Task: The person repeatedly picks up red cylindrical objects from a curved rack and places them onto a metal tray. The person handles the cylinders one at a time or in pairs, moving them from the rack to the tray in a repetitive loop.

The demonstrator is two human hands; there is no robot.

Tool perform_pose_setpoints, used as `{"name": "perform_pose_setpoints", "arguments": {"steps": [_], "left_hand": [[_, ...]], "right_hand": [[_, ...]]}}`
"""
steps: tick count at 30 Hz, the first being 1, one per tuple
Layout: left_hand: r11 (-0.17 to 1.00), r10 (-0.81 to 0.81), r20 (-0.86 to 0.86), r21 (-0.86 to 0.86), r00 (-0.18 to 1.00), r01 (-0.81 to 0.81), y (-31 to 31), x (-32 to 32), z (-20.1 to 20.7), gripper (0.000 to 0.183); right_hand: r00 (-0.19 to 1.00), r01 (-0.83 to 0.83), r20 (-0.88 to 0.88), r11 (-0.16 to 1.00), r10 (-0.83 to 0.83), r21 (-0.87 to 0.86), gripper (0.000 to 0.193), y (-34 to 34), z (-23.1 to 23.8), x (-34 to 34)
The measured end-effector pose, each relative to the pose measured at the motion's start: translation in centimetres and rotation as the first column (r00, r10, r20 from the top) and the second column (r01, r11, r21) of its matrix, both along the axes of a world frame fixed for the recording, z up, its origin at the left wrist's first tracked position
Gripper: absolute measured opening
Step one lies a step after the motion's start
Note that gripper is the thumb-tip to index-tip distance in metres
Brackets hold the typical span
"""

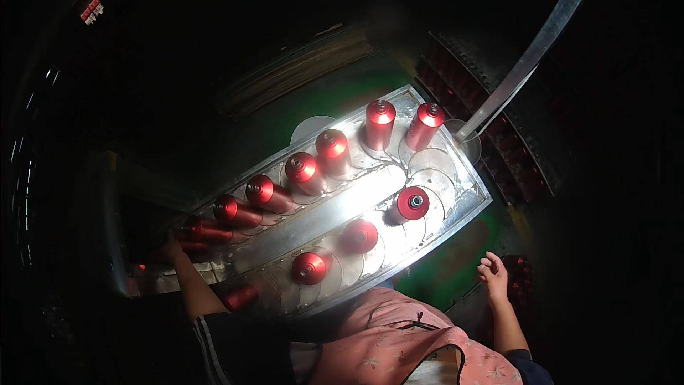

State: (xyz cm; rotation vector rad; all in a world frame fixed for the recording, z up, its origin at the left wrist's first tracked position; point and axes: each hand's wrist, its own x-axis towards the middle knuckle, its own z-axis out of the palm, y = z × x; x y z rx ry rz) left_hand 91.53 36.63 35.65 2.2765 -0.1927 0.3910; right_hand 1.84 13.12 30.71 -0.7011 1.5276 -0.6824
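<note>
Several shiny red metal bottles (380, 125) with narrow necks stand on a looped plate conveyor (445, 178) in a metal frame. My left hand (171, 246) reaches over the shadowed left end, beside a red bottle (208, 230). Its fingers are too dark to show whether they grip anything. Off the conveyor's right front side, my right hand (493, 274) is raised with nothing visible in it; its fingers are loosely bent and apart. On the near run, one red bottle (413, 203) stands under bright light, with another red bottle (310, 269) farther left.
A curved metal bar (531, 57) comes down to the conveyor's far right corner. Racks (513, 150) with dark red items stand to the right, and more red items (520, 274) sit beyond my right hand. The green floor (456, 267) shows near the frame.
</note>
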Motion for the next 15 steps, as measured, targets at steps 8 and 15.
{"name": "perform_pose_setpoints", "arguments": {"steps": [8, 15], "left_hand": [[0.509, -0.851, -0.187, -0.522, 0.49, 0.685, -26.8, -48.2, 13.8, 0.033], [0.204, -0.465, -0.638, -0.752, -0.614, 0.627, -30.0, -81.1, 5.5, 0.022]], "right_hand": [[0.969, 0.182, 0.169, 0.983, -0.179, -0.006, 0.048, 1.0, 1.8, -4.5], [0.801, 0.593, 0.106, 0.805, -0.589, -0.016, 0.043, 17.6, 1.7, -14.4]]}}
